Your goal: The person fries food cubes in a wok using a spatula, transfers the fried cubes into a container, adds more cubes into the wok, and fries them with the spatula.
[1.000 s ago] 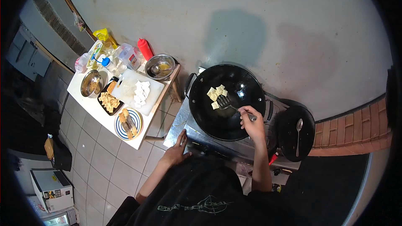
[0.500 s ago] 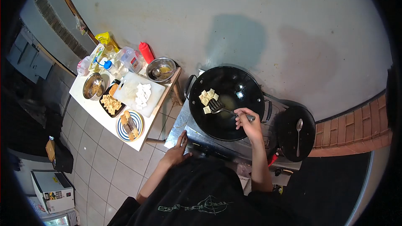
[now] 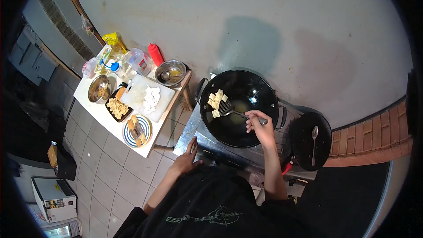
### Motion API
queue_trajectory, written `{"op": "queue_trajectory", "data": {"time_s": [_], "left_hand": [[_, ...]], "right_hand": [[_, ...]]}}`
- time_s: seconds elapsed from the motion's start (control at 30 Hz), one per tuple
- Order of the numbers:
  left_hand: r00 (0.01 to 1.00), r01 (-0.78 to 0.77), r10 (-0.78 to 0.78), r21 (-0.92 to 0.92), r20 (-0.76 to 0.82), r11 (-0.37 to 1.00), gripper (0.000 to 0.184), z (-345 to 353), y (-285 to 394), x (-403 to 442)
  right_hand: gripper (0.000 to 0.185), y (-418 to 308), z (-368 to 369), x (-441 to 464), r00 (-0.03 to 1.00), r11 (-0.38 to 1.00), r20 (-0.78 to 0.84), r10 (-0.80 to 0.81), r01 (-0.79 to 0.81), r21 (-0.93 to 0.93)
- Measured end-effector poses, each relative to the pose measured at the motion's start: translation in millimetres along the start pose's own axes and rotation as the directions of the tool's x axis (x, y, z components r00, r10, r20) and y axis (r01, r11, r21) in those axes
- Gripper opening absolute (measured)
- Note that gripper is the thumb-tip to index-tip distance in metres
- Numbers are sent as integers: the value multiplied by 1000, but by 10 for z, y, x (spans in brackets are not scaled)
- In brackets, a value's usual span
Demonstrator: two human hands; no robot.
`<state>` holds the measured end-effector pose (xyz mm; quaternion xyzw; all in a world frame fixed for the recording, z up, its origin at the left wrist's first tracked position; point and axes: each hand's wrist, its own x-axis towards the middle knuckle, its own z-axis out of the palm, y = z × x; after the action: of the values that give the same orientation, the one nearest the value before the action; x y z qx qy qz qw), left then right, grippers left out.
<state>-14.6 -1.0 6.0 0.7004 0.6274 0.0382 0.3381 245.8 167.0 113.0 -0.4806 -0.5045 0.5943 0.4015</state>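
Observation:
A slotted spatula (image 3: 225, 108) is gripped by its handle in my right hand (image 3: 261, 128), fingers wrapped around it. Its slotted head rests inside a black two-handled wok (image 3: 234, 80), against a small cluster of pale tofu-like pieces (image 3: 217, 98) on the left wall. One more pale piece (image 3: 215, 113) lies just below the cluster. A little liquid pools at the wok's bottom. Over the front left edge of the metal stove (image 3: 191, 128), my left hand (image 3: 187, 158) lies with its fingers stretched out, holding nothing.
Left of the stove, a white table (image 3: 94, 110) carries a cutting board (image 3: 165, 98) with white pieces, a striped plate (image 3: 149, 133), metal bowls (image 3: 171, 63), bottles and a red squeeze bottle (image 3: 155, 55). On the right, a spoon (image 3: 314, 139) lies on a round black surface (image 3: 304, 139).
The spatula head has turned slightly against the pale pieces, and my right hand has shifted a touch upward. The left hand stays in place.

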Motion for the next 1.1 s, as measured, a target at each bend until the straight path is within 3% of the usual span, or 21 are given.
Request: {"op": "queue_trajectory", "data": {"time_s": [0.47, 0.73, 0.8, 0.93, 1.1], "left_hand": [[999, 22, -21, -37, 31, 999, 87, -36, 18, 7], [998, 38, -37, -20, 42, 999, 87, -19, 19, 6], [1000, 19, -19, -15, 22, 1000, 87, -7, 4, 9], [999, 32, -31, -22, 33, 999, 87, -49, 50, 0], [998, 43, -42, -20, 35, 999, 86, -73, 94, -11]], "right_hand": [[19, -107, -93, -35, 999, 996, -22, -42, 43, 77], [18, -497, -513, -200, 984, 956, -173, -47, -5, -292], [17, -540, -626, -188, 979, 883, -139, -151, 70, -464], [17, -643, -710, -156, 978, 764, -81, -193, 98, -637], [18, -818, -589, -82, 991, 694, -28, -134, 73, -716]]}}
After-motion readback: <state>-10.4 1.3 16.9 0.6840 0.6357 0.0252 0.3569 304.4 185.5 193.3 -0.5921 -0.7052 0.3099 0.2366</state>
